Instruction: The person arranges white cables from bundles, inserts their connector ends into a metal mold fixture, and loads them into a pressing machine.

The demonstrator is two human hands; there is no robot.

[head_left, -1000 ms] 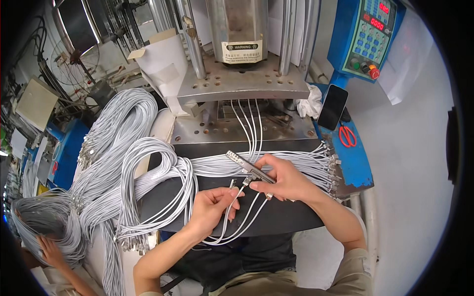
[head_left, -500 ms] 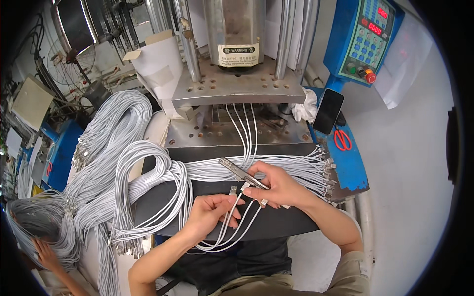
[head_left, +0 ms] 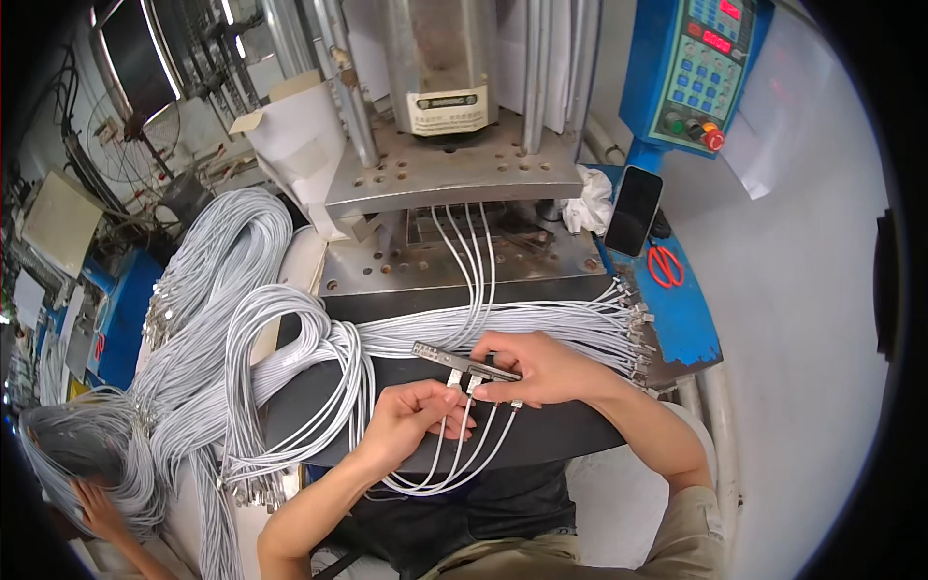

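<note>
A narrow metal bar with several slots lies across the fingers of my right hand, which is closed on its right part. White cables with plugs hang from its near edge. My left hand is closed, pinching a cable plug between thumb and forefinger against the bar. Beside it, another cable plug sits at the bar next to my right thumb. The white cables from these plugs curve down and left below my left hand, over the black work surface.
Behind my hands lies a thick bundle of white cables. Further cables run into the metal press. Coiled cables pile up at left, near another person's hand. A phone, red-handled scissors and a control box are at right.
My left hand has brought its plug up to the metal bar, where it previously stood apart. The bar has turned flatter and shifted slightly left. The whole view has shifted slightly.
</note>
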